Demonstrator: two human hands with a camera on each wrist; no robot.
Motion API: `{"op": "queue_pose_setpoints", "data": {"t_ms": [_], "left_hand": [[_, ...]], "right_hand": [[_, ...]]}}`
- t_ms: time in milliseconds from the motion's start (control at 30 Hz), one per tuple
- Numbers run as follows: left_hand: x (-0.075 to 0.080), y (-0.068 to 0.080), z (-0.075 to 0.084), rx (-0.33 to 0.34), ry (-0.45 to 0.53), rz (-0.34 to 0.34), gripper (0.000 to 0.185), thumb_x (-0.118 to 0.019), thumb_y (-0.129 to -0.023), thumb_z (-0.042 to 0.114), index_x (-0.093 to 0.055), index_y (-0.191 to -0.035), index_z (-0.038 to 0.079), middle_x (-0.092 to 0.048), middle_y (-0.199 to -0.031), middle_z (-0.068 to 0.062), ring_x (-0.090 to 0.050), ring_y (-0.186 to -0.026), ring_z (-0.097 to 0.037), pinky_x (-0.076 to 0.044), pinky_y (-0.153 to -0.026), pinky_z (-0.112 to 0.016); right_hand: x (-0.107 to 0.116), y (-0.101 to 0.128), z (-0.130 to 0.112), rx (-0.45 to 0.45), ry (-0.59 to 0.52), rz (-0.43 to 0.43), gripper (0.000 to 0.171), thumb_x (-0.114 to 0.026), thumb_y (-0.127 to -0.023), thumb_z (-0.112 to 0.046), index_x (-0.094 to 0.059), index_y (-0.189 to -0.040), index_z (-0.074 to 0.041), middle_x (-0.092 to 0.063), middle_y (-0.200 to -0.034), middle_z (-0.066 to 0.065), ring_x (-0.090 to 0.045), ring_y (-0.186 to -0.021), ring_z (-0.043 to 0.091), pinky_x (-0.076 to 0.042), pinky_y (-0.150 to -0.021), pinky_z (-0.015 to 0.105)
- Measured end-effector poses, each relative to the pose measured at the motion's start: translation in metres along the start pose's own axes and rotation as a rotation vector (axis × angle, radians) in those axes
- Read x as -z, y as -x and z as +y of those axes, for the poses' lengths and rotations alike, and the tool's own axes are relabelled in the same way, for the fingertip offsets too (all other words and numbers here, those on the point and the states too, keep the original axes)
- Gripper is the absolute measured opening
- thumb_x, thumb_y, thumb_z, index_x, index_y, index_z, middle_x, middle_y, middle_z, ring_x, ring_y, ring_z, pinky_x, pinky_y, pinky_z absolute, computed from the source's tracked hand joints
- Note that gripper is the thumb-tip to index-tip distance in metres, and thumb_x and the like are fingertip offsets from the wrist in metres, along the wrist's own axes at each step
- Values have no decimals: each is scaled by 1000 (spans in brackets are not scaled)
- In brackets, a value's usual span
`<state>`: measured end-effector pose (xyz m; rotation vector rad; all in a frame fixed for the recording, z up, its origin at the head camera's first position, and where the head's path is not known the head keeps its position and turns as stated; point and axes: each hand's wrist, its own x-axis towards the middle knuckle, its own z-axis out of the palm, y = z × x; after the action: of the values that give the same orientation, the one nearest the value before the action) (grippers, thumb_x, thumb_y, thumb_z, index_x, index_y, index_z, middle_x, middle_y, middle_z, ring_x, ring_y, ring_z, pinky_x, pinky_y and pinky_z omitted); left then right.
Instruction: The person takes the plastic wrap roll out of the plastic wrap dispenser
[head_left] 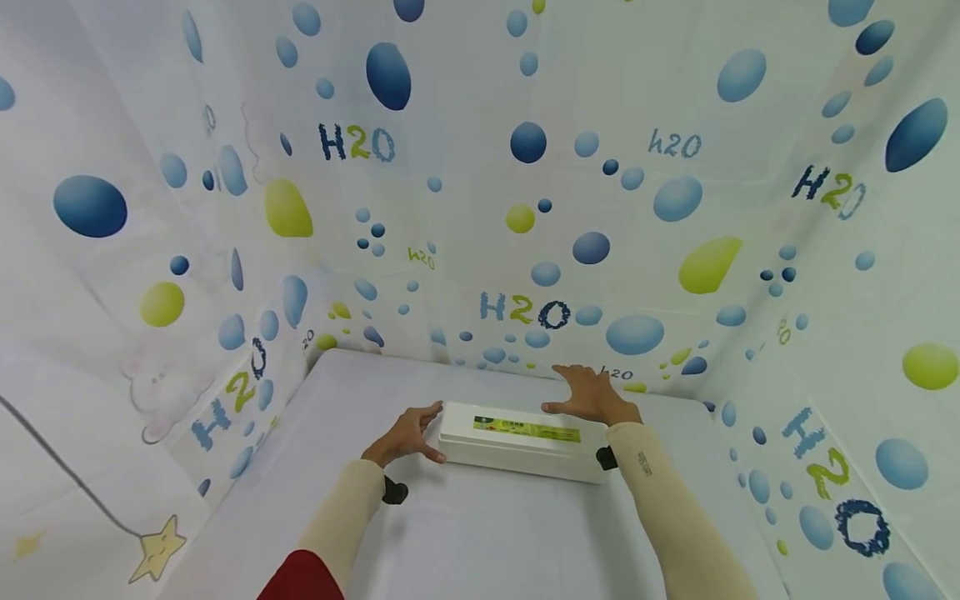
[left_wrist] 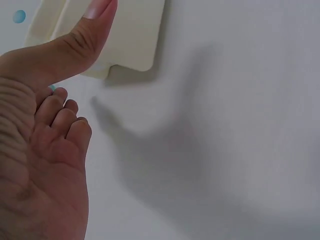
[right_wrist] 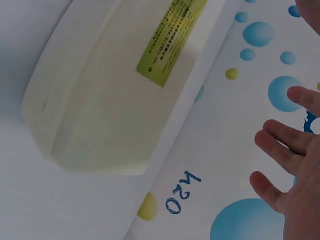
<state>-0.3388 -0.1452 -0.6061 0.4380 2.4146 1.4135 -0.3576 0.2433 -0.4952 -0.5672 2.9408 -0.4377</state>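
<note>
A long white box (head_left: pixel 480 454) with a yellow-green label (head_left: pixel 525 429) lies on the white-covered table. Around its left end my left hand (head_left: pixel 405 435) is spread, thumb at the near corner and fingers toward the far one. In the left wrist view the thumb of the left hand (left_wrist: pixel 55 150) overlaps the box (left_wrist: pixel 132 35); contact cannot be made out. My right hand (head_left: pixel 592 396) hovers over the box's far right side with fingers spread. The right wrist view has that right hand (right_wrist: pixel 300 160) apart from the box (right_wrist: pixel 110 125), holding nothing.
White sheeting (head_left: pixel 465 233) printed with blue and green drops and "H2O" lettering rises behind the table (head_left: pixel 495 533) and on both sides. A small dark wrist device (head_left: pixel 395 491) sits at the left wrist, another (head_left: pixel 606 457) at the right.
</note>
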Motion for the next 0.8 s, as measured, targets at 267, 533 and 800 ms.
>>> {"op": "queue_pose_setpoints", "data": {"t_ms": [267, 533, 800], "left_hand": [[-20, 1, -11, -11, -3, 112, 124, -105, -64, 0, -34, -165, -8, -38, -170, -28, -45, -155, -53, -43, -128, -61], [-34, 5, -12, 4, 87, 176, 121, -102, -64, -7, -36, -165, -6, -42, -170, -26, -46, -156, -50, -43, -129, -59], [-44, 3, -18, -8, 160, 190, 122, -102, -65, -7, -34, -166, -6, -42, -170, -25, -46, -156, -48, -41, -130, -58]], "right_hand": [[-13, 8, 3, 33, -19, -34, 98, -87, -85, -56, -51, -162, -7, -54, -163, 27, -47, -153, 55, -29, -119, 90], [-27, 16, 1, 58, -56, -57, 107, -99, -74, -50, -53, -161, -8, -55, -164, 23, -48, -153, 51, -32, -122, 86], [-47, 20, 6, 78, -54, -70, 108, -101, -71, -48, -54, -160, -7, -57, -161, 23, -51, -149, 51, -38, -121, 81]]}}
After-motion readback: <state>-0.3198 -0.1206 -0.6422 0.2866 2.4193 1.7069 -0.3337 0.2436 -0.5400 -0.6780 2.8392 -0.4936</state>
